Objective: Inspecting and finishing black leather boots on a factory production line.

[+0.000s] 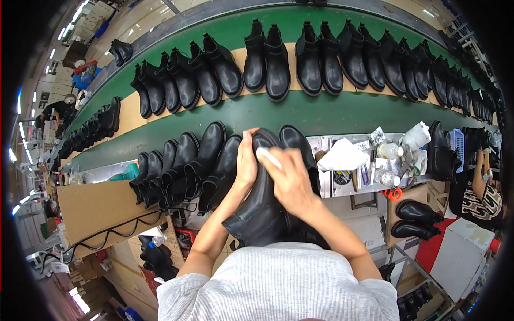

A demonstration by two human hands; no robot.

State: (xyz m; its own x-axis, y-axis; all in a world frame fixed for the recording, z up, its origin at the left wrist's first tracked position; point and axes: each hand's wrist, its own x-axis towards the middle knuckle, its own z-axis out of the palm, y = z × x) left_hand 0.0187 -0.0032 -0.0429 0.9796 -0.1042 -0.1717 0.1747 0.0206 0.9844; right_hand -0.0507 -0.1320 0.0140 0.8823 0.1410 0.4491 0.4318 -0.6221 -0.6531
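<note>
A black ankle boot [256,216] lies against my body with its toe pointing away from me. My left hand [247,166] wraps the left side of the boot near the toe, steadying it. In my right hand [294,184] a small white piece [269,157] is pinched and pressed to the top of the toe; whether it is cloth or a pad I cannot make out. The right fingers are slightly smeared by motion. Just right of the toe stands another black boot [295,140], partly hidden behind my right hand. More black boots [222,166] stand close on the left.
Beyond, a green conveyor belt [267,113] carries rows of black boots on cardboard. A metal ledge at right holds a white cloth [344,155], clear bottles [389,151] and orange-handled scissors [393,193]. A cardboard sheet [101,214] stands at left. Another person [479,187] works at far right.
</note>
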